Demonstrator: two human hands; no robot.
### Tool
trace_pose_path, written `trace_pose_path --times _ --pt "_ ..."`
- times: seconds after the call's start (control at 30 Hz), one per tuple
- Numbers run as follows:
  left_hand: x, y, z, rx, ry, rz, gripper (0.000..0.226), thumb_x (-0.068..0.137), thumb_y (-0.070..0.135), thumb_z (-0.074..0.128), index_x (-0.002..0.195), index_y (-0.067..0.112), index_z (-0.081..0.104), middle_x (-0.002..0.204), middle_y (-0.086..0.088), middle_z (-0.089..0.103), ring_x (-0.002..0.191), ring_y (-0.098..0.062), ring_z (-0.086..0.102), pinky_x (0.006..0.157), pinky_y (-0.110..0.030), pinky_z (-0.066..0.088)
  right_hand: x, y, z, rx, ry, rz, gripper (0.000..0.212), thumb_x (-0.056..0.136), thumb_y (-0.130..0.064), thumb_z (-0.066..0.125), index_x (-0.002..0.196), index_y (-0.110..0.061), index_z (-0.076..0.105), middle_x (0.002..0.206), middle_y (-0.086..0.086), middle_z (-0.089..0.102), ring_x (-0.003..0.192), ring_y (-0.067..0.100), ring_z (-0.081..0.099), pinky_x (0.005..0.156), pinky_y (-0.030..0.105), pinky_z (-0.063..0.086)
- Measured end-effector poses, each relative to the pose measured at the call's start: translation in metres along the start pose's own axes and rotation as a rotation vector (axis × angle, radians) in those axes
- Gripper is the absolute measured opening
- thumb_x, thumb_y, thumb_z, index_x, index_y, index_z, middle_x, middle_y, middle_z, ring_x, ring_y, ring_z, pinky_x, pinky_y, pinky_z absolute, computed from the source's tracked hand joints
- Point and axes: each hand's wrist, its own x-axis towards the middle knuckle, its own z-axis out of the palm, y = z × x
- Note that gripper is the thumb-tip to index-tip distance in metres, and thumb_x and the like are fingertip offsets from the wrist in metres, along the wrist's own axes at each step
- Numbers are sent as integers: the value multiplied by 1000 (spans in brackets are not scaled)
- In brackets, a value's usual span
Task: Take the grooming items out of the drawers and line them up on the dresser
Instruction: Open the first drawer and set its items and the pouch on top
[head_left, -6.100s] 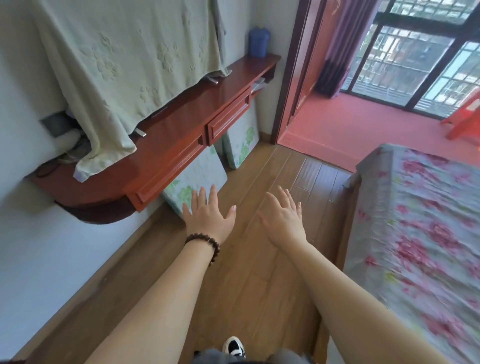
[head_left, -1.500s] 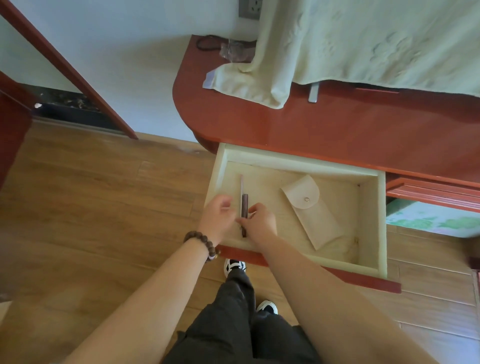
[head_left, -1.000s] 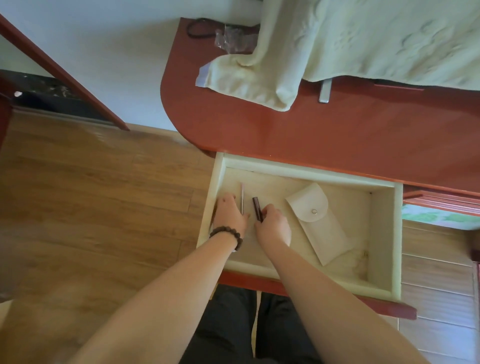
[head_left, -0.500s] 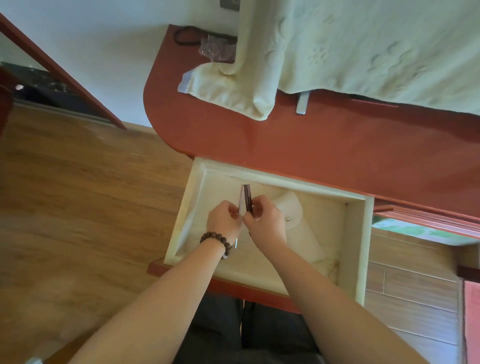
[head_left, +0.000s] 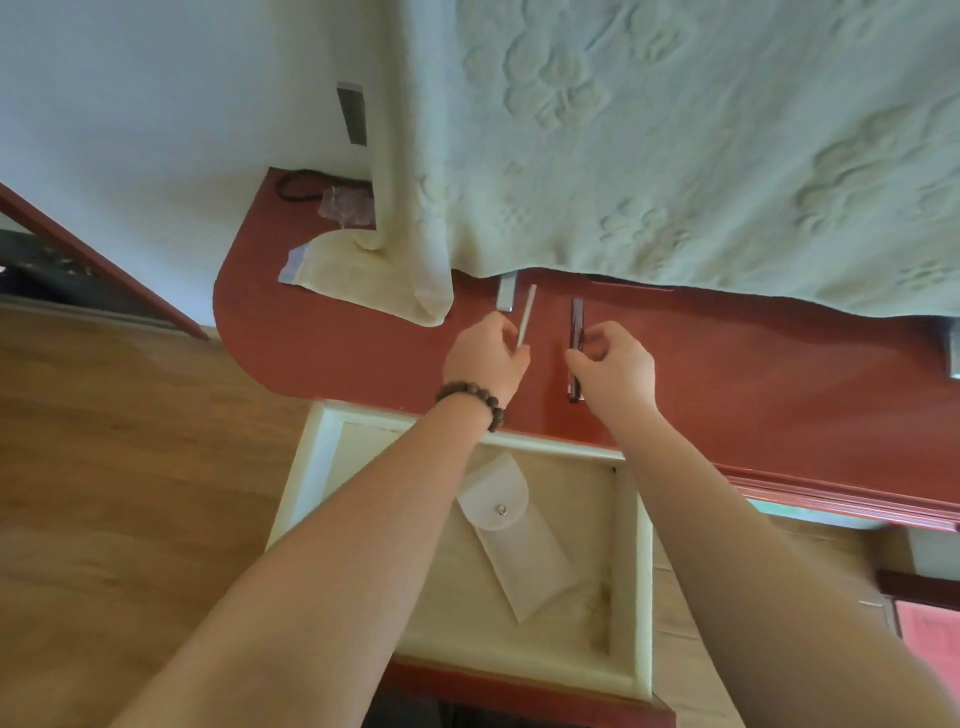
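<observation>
Your left hand (head_left: 485, 353) pinches a thin white stick (head_left: 525, 316) at its near end, the rest angling up and away over the dresser (head_left: 322, 343); whether its far tip touches the wood you cannot tell. Your right hand (head_left: 615, 371) has its fingers curled round the near half of a dark tool (head_left: 575, 332), which seems to lie flat or nearly flat on the red top, pointing straight away from you. The two sit just beside each other with a bare strip between. To finish this step well, lower the stick until it lies parallel to the dark tool, near ends level, and let go only once each rests fully on the wood so neither rolls. Keep both short of the hanging cloth (head_left: 675, 156) and the small metal foot (head_left: 506, 293) under its edge, since a snag there would skew the row. Leave room to the right for what comes next: the white pouch (head_left: 506, 525) is in the open drawer (head_left: 311, 467), slanted across its floor, and probably goes beside these two
</observation>
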Motion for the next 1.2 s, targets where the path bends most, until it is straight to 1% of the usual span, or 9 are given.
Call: trace_pose_path --times 0.07,0.2,0.5,0.73,0.87,0.93,1.03,1.13,1.2 --pt "12 5 12 74 13 -15 17 86 27 62 101 18 61 93 0 68 85 -20 64 71 -31 51 15 4 3 -63 -15 11 24 86 -20 60 110 -15 58 78 -6 58 58 6 53 50 22 41" --pt "23 7 24 201 33 -23 20 88 29 60 104 17 58 97 -2 68 88 -23 64 66 -30 46 31 12 11 -175 -41 9 26 85 -21 61 109 -11 58 100 7 65 84 24 60 68 31 48" --pt "20 4 29 222 73 -40 30 87 31 65 108 12 56 98 -7 67 90 -25 64 64 -30 44 31 18 19 -258 -47 -8 27 87 -27 65 105 -10 55 97 8 64 84 29 63 67 32 48" --pt "3 -10 11 120 115 55 37 85 38 66 109 12 57 93 -5 66 89 -22 61 69 -30 46 -1 13 1 -121 42 -27 36 86 -44 63 101 -11 57 88 2 62 80 21 59 68 33 49" --pt "-17 -43 -5 317 257 198 50 81 49 65 116 15 55 113 -6 59 110 -27 52 89 -39 43 -63 29 -9 -21 34 -160 27 87 -40 64 79 -15 58 62 -5 58 53 8 49 51 17 37" --pt "-22 -59 -8 466 193 150 73 77 64 58 130 16 46 136 -10 48 131 -31 37 106 -49 30 -89 50 1 -35 -14 -129 25 87 -37 65 76 -15 57 59 -3 57 52 10 47 52 17 36" --pt "-27 -76 -9 586 13 59 101 71 84 37 148 21 20 158 -9 15 147 -31 5 116 -55 5 -104 81 30 -215 -178 -6 26 87 -41 63 96 -16 58 82 1 60 75 18 56 64 28 42" --pt "-31 -83 -8 633 -21 71 103 71 88 18 151 24 8 161 -7 4 147 -29 -4 118 -53 0 -110 103 60 -411 -361 106 53 85 -46 64 127 -19 46 122 4 49 113 23 50 86 34 45" --pt "-31 -84 -8 653 -25 72 102 72 87 14 151 25 4 161 -6 1 147 -28 -6 118 -52 -2 -113 111 73 -471 -396 168 64 81 -47 67 131 -19 40 131 6 43 123 26 42 94 37 44"
